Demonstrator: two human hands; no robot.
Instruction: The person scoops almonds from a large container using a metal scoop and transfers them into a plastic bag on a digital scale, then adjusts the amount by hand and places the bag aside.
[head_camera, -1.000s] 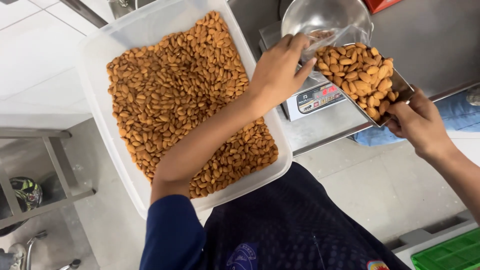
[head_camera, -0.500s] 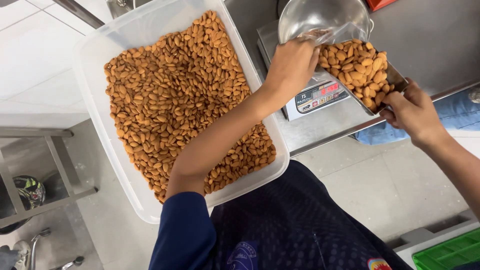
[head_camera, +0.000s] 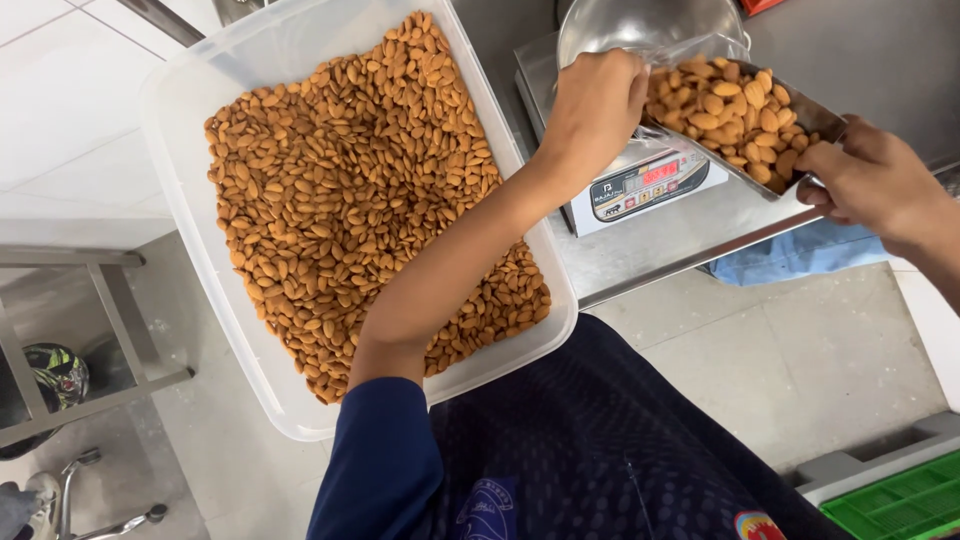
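Even, bright light falls from above me; shadows under my hands are soft; mild glare sits on the steel bowl at one o'clock; the almonds look sharp; straight lines bend slightly toward the frame's edges.

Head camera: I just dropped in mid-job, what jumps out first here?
A big clear plastic tub heaped with brown almonds fills the left half. At upper right, the right hand holds a metal scoop loaded with almonds over a digital scale on the steel counter, while the left hand grips a clear bag at the scoop's mouth.
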